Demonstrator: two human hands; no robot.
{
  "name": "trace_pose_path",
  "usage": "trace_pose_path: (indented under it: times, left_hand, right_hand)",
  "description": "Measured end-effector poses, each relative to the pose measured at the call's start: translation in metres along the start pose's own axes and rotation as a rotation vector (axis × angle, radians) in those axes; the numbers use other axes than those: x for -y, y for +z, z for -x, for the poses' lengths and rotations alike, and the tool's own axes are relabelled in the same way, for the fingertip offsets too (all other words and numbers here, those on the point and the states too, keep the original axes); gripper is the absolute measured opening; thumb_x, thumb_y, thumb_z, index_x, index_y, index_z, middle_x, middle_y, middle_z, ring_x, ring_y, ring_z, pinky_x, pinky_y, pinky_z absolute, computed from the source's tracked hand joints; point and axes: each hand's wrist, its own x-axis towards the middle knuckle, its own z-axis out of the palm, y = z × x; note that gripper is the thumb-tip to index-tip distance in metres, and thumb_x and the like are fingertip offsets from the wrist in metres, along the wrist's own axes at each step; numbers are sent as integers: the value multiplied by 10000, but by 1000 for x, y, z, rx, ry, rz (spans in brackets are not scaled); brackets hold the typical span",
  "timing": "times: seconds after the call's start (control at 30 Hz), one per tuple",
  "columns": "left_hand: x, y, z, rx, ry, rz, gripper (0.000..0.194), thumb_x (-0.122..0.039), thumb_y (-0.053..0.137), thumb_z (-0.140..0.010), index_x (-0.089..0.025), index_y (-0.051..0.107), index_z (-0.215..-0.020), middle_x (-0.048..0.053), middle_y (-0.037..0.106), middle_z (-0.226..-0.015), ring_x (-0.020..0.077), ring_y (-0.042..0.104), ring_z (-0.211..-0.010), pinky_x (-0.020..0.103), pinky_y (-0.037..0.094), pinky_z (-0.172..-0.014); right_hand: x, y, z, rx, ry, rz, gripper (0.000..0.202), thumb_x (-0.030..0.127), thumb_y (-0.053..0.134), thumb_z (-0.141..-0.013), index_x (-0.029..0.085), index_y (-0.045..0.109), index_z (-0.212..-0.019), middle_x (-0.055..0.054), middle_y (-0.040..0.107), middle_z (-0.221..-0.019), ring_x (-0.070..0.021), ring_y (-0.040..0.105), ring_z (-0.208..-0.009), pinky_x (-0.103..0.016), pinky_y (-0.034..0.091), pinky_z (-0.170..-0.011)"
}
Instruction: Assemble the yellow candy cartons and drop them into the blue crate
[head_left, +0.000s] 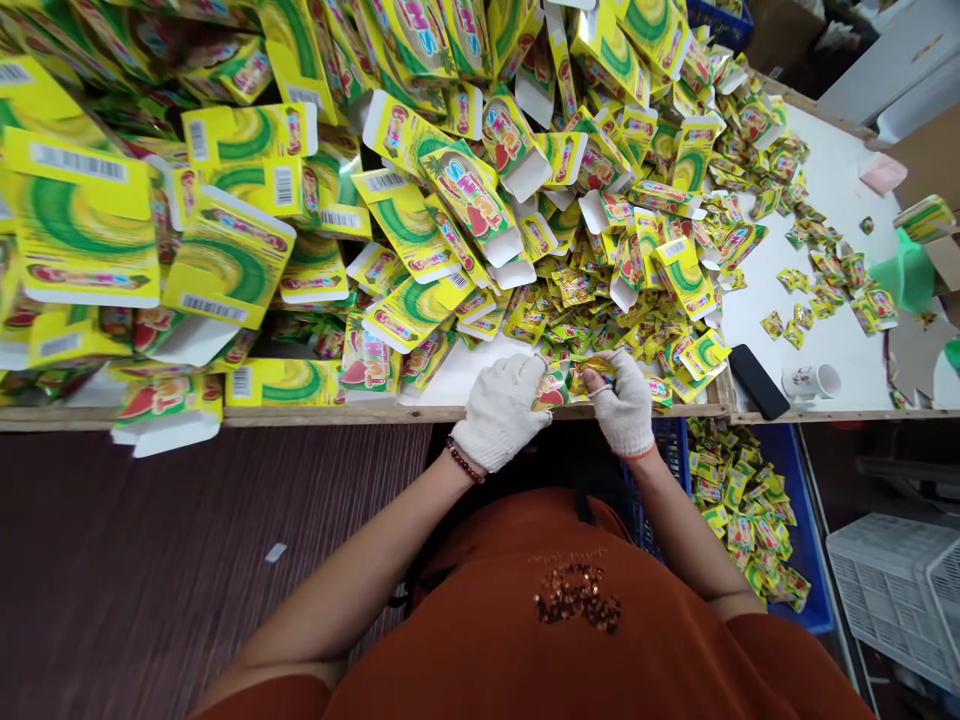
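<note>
At the table's front edge, my left hand (496,412) in a white knitted glove is closed on the side of a small green-and-yellow printed carton (553,386). My right hand (624,402), also gloved, is beside it, thumb and fingers pinched on a small yellow packet (598,366). The fingers partly hide both items, so whether the carton is open cannot be made out. Just beyond my hands lies a heap of small yellow-green packets (577,285). Open-ended yellow cartons (469,195) with watermelon pictures are piled behind and to the left.
To the right, a black phone (759,381) and a white mug (811,381) sit on the white tabletop (840,335). A green container (905,272) stands farther right. Below the edge, a blue crate (806,530) holds packets. One carton (169,410) overhangs the wooden edge at left.
</note>
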Motion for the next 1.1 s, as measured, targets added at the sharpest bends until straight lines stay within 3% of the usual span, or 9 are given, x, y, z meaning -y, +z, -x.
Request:
trace_pose_path:
  times: [0.1, 0.23, 0.4, 0.57, 0.63, 0.73, 0.87, 0.93, 1.1]
  left_hand:
    - [-3, -1, 1, -3, 4, -36, 492, -292, 650, -750, -126, 569, -1205, 155, 634, -1074, 326, 596, -986, 418, 475, -826]
    - [-6, -7, 2, 27, 55, -85, 491, -273, 651, -773, -143, 562, -1238, 152, 635, -1126, 319, 602, -1009, 416, 464, -829]
    - [-7, -11, 4, 39, 130, -67, 529, -283, 676, -767, -148, 559, -1265, 158, 628, -1191, 320, 596, -1036, 421, 462, -839]
    - [-5, -4, 5, 3, 23, -49, 540, -293, 665, -774, -138, 571, -1282, 154, 647, -1112, 324, 601, -1003, 417, 461, -813]
    - [-4, -2, 6, -2, 45, -38, 570, -281, 670, -767, -138, 563, -1308, 157, 645, -1148, 325, 598, -1006, 422, 457, -815]
    - [-5, -1, 9, -24, 92, -35, 584, -271, 667, -776, -153, 552, -1337, 159, 629, -1226, 325, 591, -1027, 427, 445, -813]
    - [-7, 1, 12, -28, 122, -44, 527, -262, 652, -794, -161, 578, -1305, 155, 638, -1207, 322, 592, -1028, 428, 439, -807]
    - [-7, 0, 12, -23, 125, -46, 494, -268, 641, -803, -160, 594, -1283, 153, 645, -1190, 322, 594, -1023, 430, 442, -807]
    - [-9, -4, 8, -74, 7, -19, 608, -343, 652, -808, -116, 541, -1361, 182, 639, -1176, 336, 590, -1029, 436, 452, -829]
  right_hand:
    - [4, -3, 1, 57, -124, 148, 204, 343, 567, -895, 213, 637, -1035, -97, 689, -994, -250, 639, -957, -403, 499, -928]
    - [6, -5, 1, 190, -243, 158, 190, 301, 571, -891, 218, 664, -1034, -98, 703, -1005, -258, 640, -982, -392, 496, -911]
    - [10, -4, 1, 193, -78, 64, 210, 329, 581, -875, 198, 655, -1022, -75, 704, -974, -236, 643, -905, -376, 510, -863]
    - [9, -9, 1, 308, -130, 44, 314, 252, 516, -873, 210, 648, -1155, -87, 689, -1170, -256, 612, -1102, -400, 468, -984]
    - [6, -13, 0, 345, -58, 36, 294, 278, 534, -870, 199, 655, -1126, -72, 701, -1064, -241, 628, -989, -375, 494, -896]
    - [5, -15, -3, 268, 31, 78, 200, 342, 604, -840, 178, 668, -934, -36, 651, -818, -200, 583, -770, -328, 482, -738]
    - [12, -10, -4, 289, -36, 96, 80, 267, 635, -784, 196, 650, -748, -21, 636, -751, -185, 572, -754, -312, 467, -742]
    - [16, -9, -3, 350, -23, 39, 72, 258, 626, -781, 203, 672, -771, -17, 651, -753, -180, 589, -733, -309, 476, -718]
    - [20, -9, 8, 346, 230, -213, 333, 403, 593, -844, 202, 667, -1099, 2, 651, -724, -117, 529, -461, -271, 436, -482]
